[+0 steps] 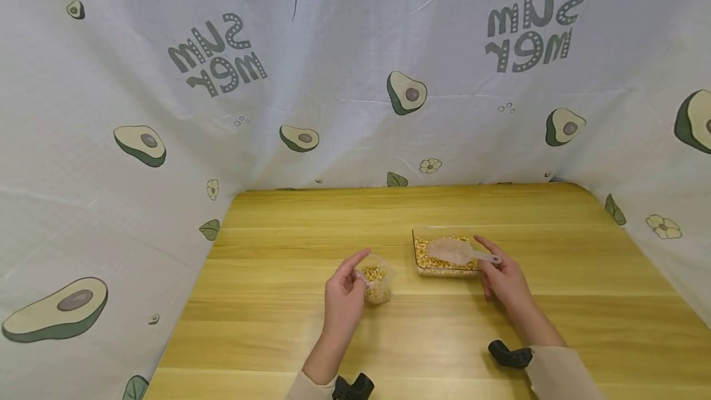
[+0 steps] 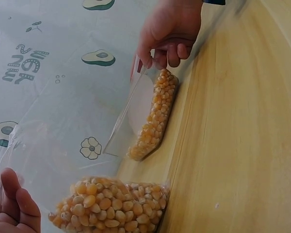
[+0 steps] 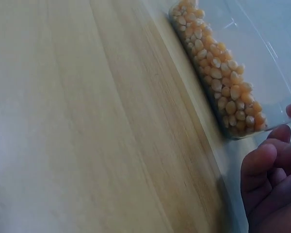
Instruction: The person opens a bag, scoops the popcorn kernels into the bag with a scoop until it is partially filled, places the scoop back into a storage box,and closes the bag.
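Note:
My left hand (image 1: 344,295) holds the upper part of a clear plastic bag (image 1: 376,286), which stands upright with yellow corn kernels (image 2: 111,204) filling its bottom. To its right is a clear rectangular box (image 3: 269,63) with a layer of corn kernels (image 3: 223,77) in it. A translucent scoop (image 1: 451,250) lies on those kernels, its handle (image 1: 487,257) sticking out over the box's right end. At that end my right hand (image 1: 507,283) grips the box, index finger along the far corner, the handle passing above the hand. Part of its grip is hidden behind the box wall.
Bag and box stand on a wood-grain table (image 1: 278,313). A pale cloth (image 1: 344,79) printed with avocados hangs behind and at both sides. Black wrist mounts (image 1: 510,355) sit at the sleeves.

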Demonstrator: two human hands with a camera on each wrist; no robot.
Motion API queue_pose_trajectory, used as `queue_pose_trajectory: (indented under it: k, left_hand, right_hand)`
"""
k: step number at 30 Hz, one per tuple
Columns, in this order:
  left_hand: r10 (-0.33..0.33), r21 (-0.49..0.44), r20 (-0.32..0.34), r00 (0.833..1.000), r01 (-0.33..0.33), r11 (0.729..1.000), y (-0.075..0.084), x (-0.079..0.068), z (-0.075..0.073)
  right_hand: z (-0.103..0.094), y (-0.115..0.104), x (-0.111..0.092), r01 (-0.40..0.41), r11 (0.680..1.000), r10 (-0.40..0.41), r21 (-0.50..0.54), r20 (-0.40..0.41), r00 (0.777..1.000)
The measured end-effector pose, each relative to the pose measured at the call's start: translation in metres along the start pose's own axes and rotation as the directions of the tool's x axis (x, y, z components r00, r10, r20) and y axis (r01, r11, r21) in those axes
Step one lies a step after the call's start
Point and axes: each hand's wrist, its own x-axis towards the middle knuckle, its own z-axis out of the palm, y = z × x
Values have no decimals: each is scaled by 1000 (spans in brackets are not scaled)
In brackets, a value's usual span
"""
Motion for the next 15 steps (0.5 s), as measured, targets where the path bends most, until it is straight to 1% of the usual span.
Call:
queue_pose_trajectory:
  k: [8,11,13,15]
  left_hand:
    - [15,8,12,1000,-15,1000,-1,0,-1]
    - [18,-1,11,1000,-17,1000,-1,0,-1]
    - [21,-9,10,1000,-21,1000,0,0,-1]
    - [25,-15,12,1000,-25,1000,0,0,-1]
  right_hand:
    - [-2,-2,-5,16,999,-17,37,17,1000]
    - [-6,-2,-9,31,999,-31,-17,19,999]
    - [-10,-2,-13,54,995,-54,-89,3,999]
    - [-14,-3,-18,74,983,-80,-169,-31,996]
